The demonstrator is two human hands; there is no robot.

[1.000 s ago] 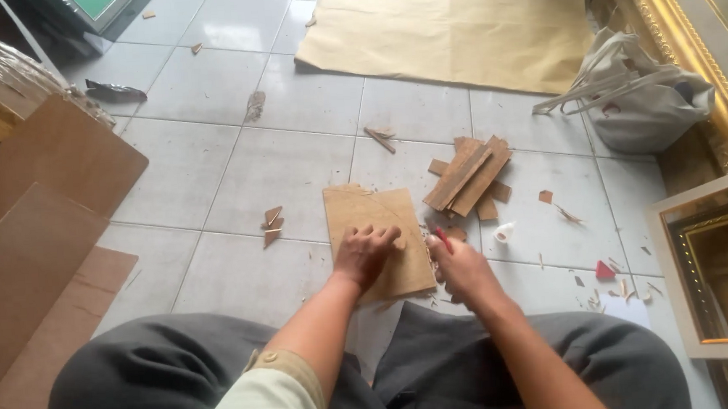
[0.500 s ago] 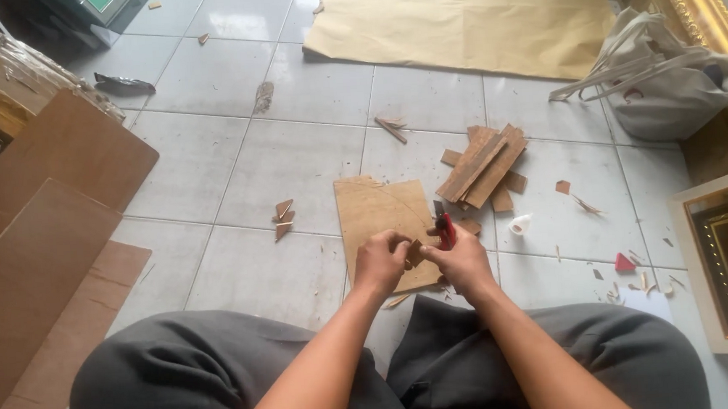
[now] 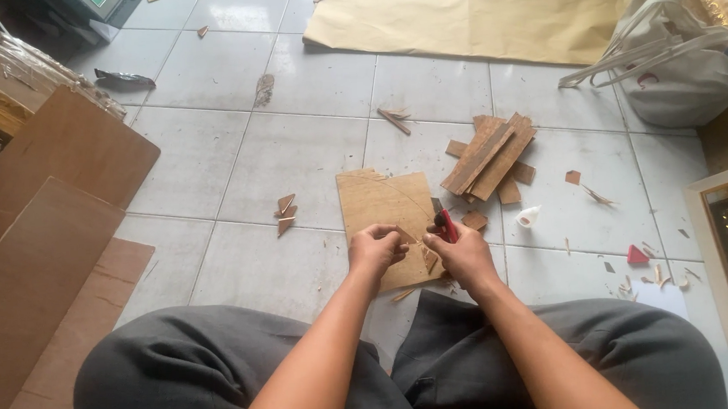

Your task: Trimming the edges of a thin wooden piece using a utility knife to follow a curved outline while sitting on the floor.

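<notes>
A squarish thin brown board (image 3: 381, 203) lies flat on the white tiled floor in front of my knees. My left hand (image 3: 375, 250) hovers over its near edge, pinching a small brown offcut (image 3: 405, 234) between fingers and thumb. My right hand (image 3: 464, 253) is beside it, closed around a red-handled cutter (image 3: 447, 223) whose tip points up and away. The two hands almost touch above the board's near right corner.
A stack of brown strips (image 3: 489, 156) lies just beyond the board. Small triangular offcuts (image 3: 285, 213) lie to the left, a red scrap (image 3: 637, 254) and a small tape roll (image 3: 529, 216) to the right. Large brown boards (image 3: 38, 241) lean left; tan paper sheet (image 3: 470, 8) and white bag (image 3: 680, 67) behind.
My hands lifted from the board and came together nearer my body. The left hand went from pressing flat on the board to pinching a small piece. The view shifted downward.
</notes>
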